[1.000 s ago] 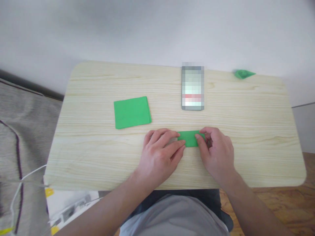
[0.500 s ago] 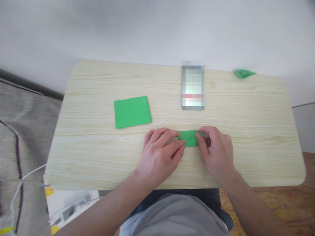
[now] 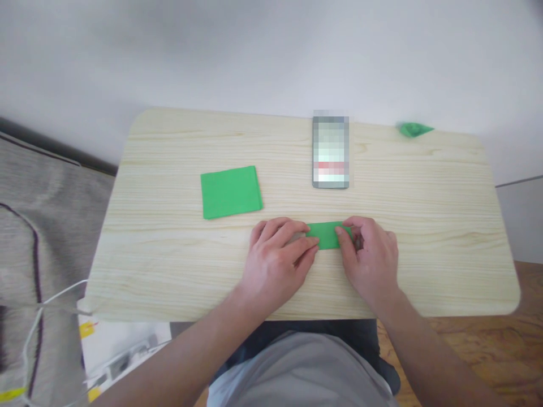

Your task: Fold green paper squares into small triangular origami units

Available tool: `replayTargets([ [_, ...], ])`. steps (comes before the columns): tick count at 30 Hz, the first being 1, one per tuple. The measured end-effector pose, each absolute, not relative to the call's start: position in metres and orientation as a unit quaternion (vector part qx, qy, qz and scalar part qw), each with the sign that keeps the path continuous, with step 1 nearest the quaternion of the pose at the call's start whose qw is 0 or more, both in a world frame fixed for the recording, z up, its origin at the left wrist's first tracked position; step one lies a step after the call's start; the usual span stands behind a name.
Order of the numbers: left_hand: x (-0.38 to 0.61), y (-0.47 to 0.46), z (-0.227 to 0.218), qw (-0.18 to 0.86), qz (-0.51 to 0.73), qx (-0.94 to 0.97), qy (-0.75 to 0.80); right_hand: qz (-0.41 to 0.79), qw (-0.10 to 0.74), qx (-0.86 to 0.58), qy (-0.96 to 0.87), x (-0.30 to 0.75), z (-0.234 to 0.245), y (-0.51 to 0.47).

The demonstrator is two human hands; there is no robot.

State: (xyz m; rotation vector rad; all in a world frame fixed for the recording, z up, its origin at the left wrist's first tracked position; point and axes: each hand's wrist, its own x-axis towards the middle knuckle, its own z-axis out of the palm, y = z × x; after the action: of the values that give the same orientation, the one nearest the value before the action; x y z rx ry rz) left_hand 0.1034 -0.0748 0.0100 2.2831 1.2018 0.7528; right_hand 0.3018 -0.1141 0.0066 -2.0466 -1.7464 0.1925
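Observation:
A small folded strip of green paper (image 3: 326, 236) lies on the table close to its front edge, between my hands. My left hand (image 3: 276, 254) holds down the strip's left end, fingertips and thumb pressed on it. At the other end, my right hand (image 3: 373, 254) pinches the paper between thumb and index finger, with the remaining fingers curled under. Both hands cover the ends of the strip, so only its middle shows. Up and to the left, a stack of green paper (image 3: 231, 192) lies flat, apart from the hands.
A phone with a blurred screen (image 3: 331, 152) lies at the table's back. A folded green paper piece (image 3: 414, 130) sits at the back right edge against the wall (image 3: 254, 56). The pale wooden table (image 3: 169, 254) has rounded corners. White cables (image 3: 31, 328) hang at the left.
The camera view has shifted slightly. Both hands keep their places on the green paper strip, with hardly any visible movement.

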Motion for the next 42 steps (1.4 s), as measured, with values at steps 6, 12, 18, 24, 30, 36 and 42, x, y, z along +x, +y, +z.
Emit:
replayTargets([
  [6,0.103,-0.075,0.007,0.222,0.278,0.824,0.440,0.043,0.208,-0.736,-0.643,0.309,0.003,-0.114],
  [12,0.104,-0.075,0.006,0.217,0.277,0.827,0.439,-0.003,0.249,-0.751,-0.612,0.298,0.009,-0.125],
  [18,0.104,-0.075,0.006,0.217,0.275,0.828,0.438,-0.015,0.254,-0.753,-0.607,0.265,0.007,-0.135],
  [24,0.103,-0.075,0.006,0.216,0.263,0.834,0.435,-0.005,0.238,-0.757,-0.608,0.276,0.002,-0.138],
  [30,0.104,-0.075,0.005,0.214,0.262,0.835,0.433,0.022,0.236,-0.771,-0.591,0.299,0.002,-0.141],
  [36,0.103,-0.075,0.005,0.213,0.257,0.835,0.437,0.026,0.235,-0.772,-0.590,0.319,0.002,-0.144],
  [42,0.103,-0.076,0.007,0.203,0.253,0.841,0.433,0.027,0.248,-0.742,-0.622,0.324,-0.001,-0.141],
])
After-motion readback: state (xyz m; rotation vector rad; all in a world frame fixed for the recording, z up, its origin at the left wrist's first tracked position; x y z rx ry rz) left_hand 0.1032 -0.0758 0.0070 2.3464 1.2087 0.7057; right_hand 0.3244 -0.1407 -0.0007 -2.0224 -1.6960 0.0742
